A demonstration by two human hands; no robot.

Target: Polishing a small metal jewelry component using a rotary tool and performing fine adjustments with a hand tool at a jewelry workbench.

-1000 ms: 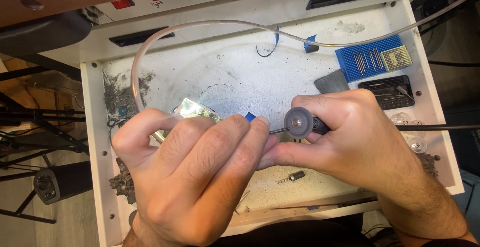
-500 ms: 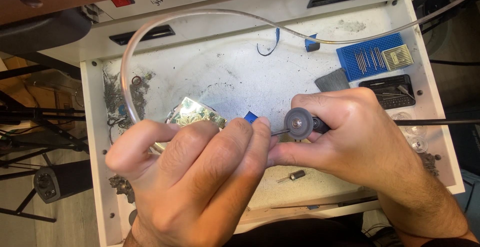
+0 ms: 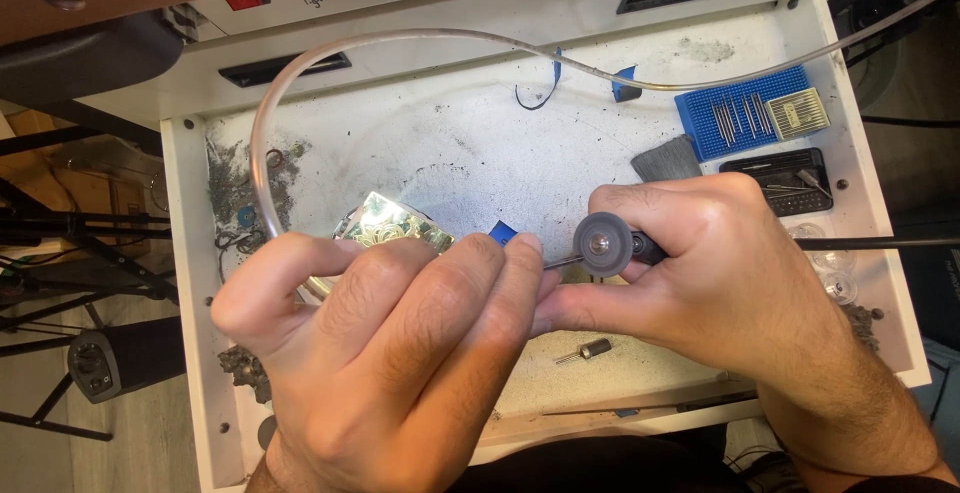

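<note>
My right hand point(image 3: 730, 273) grips a black rotary handpiece point(image 3: 620, 250) with a round grey collar, its thin bit pointing left toward my left fingertips. My left hand point(image 3: 390, 353) is closed over a small workpiece at the bit's tip; the piece itself is hidden by my fingers. Just behind my left hand lies an engraved shiny metal plate point(image 3: 392, 227), and a small blue piece point(image 3: 502, 232) shows between the fingers and the plate. A clear hose point(image 3: 270, 123) loops from behind my left hand up and across to the right.
The work sits in a dusty white tray point(image 3: 450, 143). At its right rear are a blue bur holder point(image 3: 740, 113), a black bur case point(image 3: 780, 178) and a grey block point(image 3: 667, 161). A loose small bit point(image 3: 590, 351) lies near the front edge. Metal filings point(image 3: 235, 168) gather at left.
The clear hose loop has shifted slightly left and my left hand has moved a little with it. My right hand and the handpiece stay in place.
</note>
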